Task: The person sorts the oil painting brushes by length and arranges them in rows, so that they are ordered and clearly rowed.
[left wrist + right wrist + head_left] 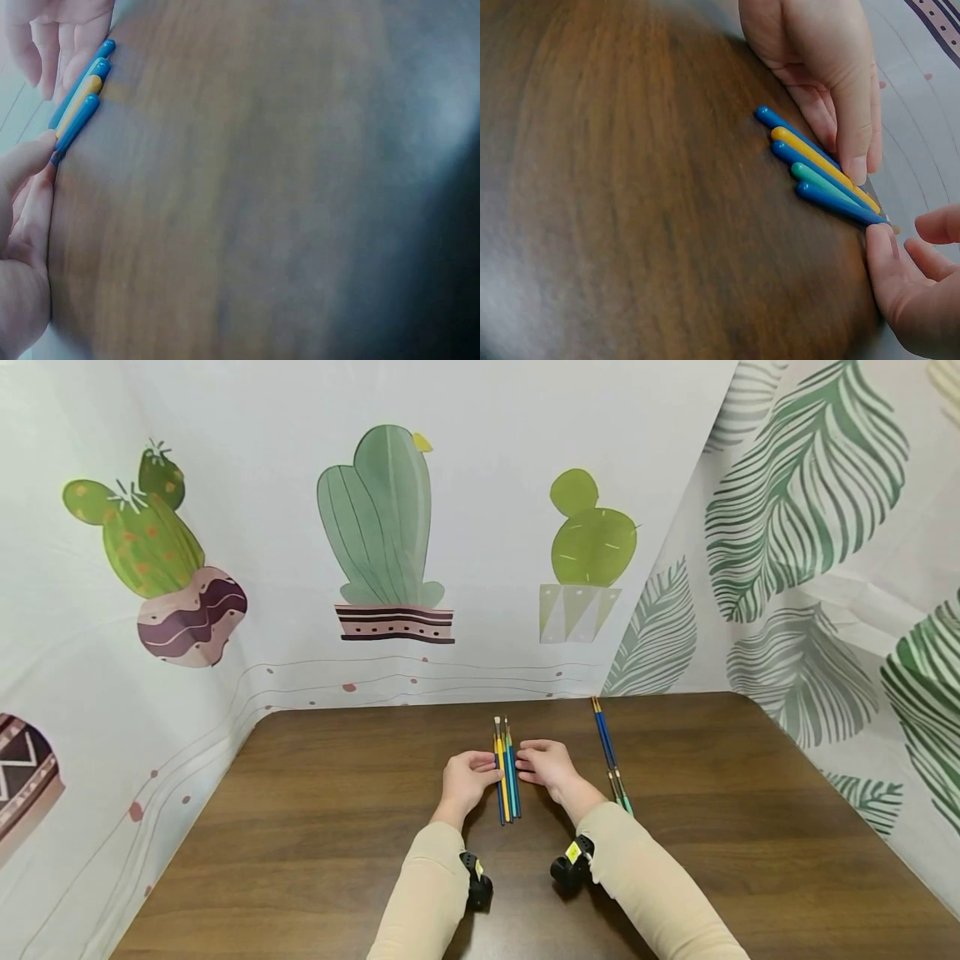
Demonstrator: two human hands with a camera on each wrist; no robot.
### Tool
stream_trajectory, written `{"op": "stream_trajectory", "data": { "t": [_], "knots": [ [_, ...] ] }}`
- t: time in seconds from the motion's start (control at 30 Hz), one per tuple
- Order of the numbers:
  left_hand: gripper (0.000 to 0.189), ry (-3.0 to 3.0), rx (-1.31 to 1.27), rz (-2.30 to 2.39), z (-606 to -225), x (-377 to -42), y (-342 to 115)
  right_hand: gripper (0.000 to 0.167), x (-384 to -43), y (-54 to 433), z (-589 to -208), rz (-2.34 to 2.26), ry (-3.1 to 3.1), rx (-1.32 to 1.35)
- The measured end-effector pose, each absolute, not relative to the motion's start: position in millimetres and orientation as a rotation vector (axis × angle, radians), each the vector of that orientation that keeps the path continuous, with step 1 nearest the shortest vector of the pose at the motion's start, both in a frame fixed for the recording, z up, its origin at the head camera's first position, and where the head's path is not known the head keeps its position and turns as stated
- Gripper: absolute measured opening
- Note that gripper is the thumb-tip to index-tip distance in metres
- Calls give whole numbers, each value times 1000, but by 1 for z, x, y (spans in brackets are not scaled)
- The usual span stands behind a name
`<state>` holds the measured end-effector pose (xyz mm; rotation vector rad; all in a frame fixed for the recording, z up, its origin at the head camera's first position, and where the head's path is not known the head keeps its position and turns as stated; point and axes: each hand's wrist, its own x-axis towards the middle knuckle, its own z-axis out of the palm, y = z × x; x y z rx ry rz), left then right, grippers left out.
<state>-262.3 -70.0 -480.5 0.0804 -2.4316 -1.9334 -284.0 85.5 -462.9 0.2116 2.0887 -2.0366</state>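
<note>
brown wooden table [322,802], cactus-print backdrop [491,527], striped leaf prints [806,497]

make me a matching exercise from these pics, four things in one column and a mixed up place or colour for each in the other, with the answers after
Things:
1. left hand
2. right hand
3. brush bundle
4. table

Places or colours:
A. between the hands
B. between the bundle and the other brushes
C. brown
D. at the bundle's left side

Pairs: 1-D, 2-B, 3-A, 4-C
</note>
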Motion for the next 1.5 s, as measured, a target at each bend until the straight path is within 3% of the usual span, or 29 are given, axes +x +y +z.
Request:
{"op": "stream_trajectory", "data": {
  "t": [0.6, 1.5],
  "knots": [
    [29, -2430, 66, -1937, -481, -264, -71, 36, -280, 74, -462, -1808, 2437, 160],
    [29, -2442, 69, -1922, -482, -264, -71, 31, -287, 81, -464, -1904, 2332, 205]
  ]
}}
